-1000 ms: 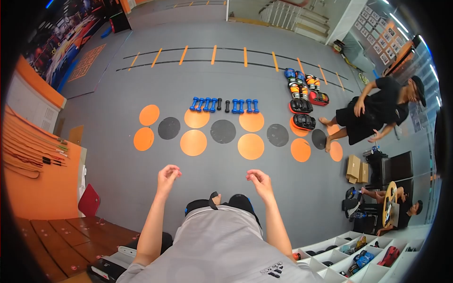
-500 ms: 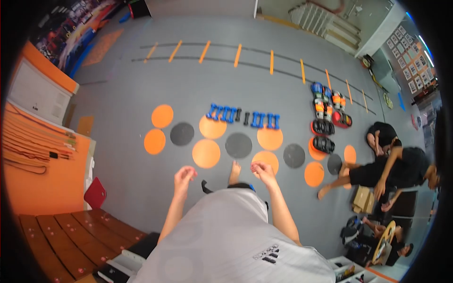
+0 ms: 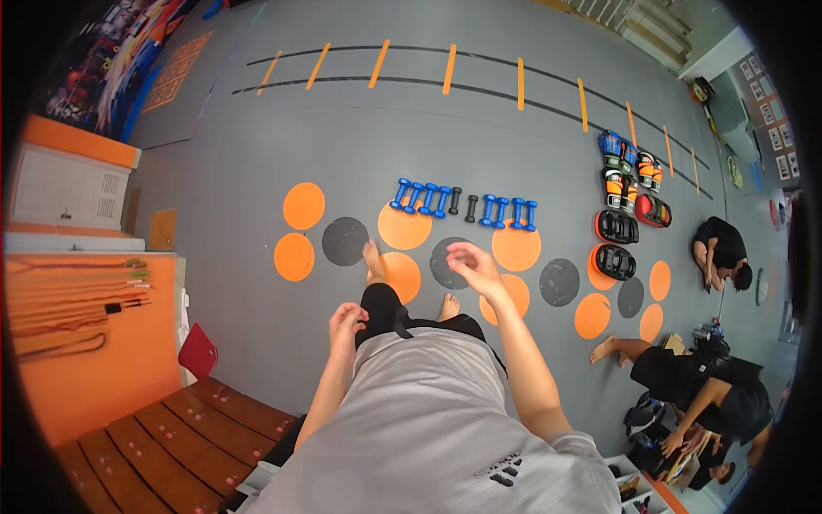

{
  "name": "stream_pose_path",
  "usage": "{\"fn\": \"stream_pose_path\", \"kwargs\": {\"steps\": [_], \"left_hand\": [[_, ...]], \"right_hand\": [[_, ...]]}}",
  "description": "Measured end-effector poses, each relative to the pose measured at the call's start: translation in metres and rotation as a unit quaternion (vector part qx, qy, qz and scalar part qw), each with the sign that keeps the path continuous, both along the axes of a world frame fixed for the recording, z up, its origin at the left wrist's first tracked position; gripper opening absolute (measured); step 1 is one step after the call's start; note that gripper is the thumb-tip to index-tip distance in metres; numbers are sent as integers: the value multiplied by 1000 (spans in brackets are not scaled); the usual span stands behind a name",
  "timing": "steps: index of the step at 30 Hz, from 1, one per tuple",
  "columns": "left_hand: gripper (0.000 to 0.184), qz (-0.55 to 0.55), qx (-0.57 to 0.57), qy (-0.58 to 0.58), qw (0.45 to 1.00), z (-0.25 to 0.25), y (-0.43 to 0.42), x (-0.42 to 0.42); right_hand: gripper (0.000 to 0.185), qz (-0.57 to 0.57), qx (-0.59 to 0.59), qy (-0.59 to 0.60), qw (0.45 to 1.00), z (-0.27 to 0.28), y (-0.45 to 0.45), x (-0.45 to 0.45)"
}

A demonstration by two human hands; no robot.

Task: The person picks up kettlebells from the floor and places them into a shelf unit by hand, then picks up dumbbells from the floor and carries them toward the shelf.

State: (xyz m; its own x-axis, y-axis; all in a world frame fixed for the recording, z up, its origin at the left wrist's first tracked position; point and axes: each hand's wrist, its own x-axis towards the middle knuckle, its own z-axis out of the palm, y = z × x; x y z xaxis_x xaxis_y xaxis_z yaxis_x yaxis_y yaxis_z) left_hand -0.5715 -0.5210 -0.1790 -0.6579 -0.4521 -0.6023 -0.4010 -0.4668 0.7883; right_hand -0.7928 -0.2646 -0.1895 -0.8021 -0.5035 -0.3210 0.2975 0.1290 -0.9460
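My left hand (image 3: 348, 324) hangs in the air beside my dark shorts, its fingers loosely bent and holding nothing. Further forward, my right hand (image 3: 475, 270) is raised over the floor with fingers curved and apart, and it is empty too. Beyond both hands lies a row of dumbbells: several blue dumbbells (image 3: 425, 199) on the left, two black dumbbells (image 3: 463, 206) in the middle and more blue dumbbells (image 3: 509, 212) on the right. Neither hand touches them. My bare left foot (image 3: 373, 260) is by an orange floor circle (image 3: 399, 279); my right foot (image 3: 450, 307) is behind it.
Boxing gloves (image 3: 619, 188) and black strike pads (image 3: 616, 261) lie to the right. A floor ladder marking (image 3: 449, 68) crosses the far side. One person (image 3: 719, 248) sits on the right; another (image 3: 728, 394) bends over nearer. Brown slatted boards (image 3: 163, 450) are at lower left.
My left leg has stepped forward into view. My right hand has risen and moved forward, while my left hand shifted slightly right. The bending person at right has leaned lower.
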Motion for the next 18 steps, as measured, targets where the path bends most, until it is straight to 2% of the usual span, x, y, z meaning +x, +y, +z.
{"fn": "stream_pose_path", "kwargs": {"steps": [1,3,5,6,7,9,11,13,15,16,18], "left_hand": [[7,-5,4,-10,1000,2,-4,-26],[14,-156,22,-43,987,4,-11,-82],[24,-329,13,-37,944,-15,-32,-136],[28,-376,25,9,926,-51,-48,-152],[28,-447,-7,-9,895,-55,-63,-182],[28,-522,7,-45,852,-66,-91,-245],[24,-571,-26,-1,821,-136,-138,-292],[24,-578,-30,-67,813,-197,-177,-364],[31,-599,-36,-79,796,-316,-204,-399],[41,-650,-12,-99,754,-366,-219,-423],[48,-625,9,-185,758,-482,-228,-437]], "right_hand": [[35,-5,4,-10,1000,-3,-3,-9],[42,-43,57,-46,996,-10,-4,-27],[43,-143,76,-60,985,-61,9,-47],[40,-199,102,-77,972,-68,14,-62],[38,-255,131,-97,953,-72,16,-72],[33,-387,129,-111,906,-87,12,-90],[30,-473,162,-157,852,-129,-2,-108],[31,-475,178,-253,824,-185,-21,-126],[34,-502,130,-293,803,-273,-64,-149],[34,-482,116,-321,807,-327,-87,-164],[36,-393,78,-388,830,-446,-130,-186]]}}
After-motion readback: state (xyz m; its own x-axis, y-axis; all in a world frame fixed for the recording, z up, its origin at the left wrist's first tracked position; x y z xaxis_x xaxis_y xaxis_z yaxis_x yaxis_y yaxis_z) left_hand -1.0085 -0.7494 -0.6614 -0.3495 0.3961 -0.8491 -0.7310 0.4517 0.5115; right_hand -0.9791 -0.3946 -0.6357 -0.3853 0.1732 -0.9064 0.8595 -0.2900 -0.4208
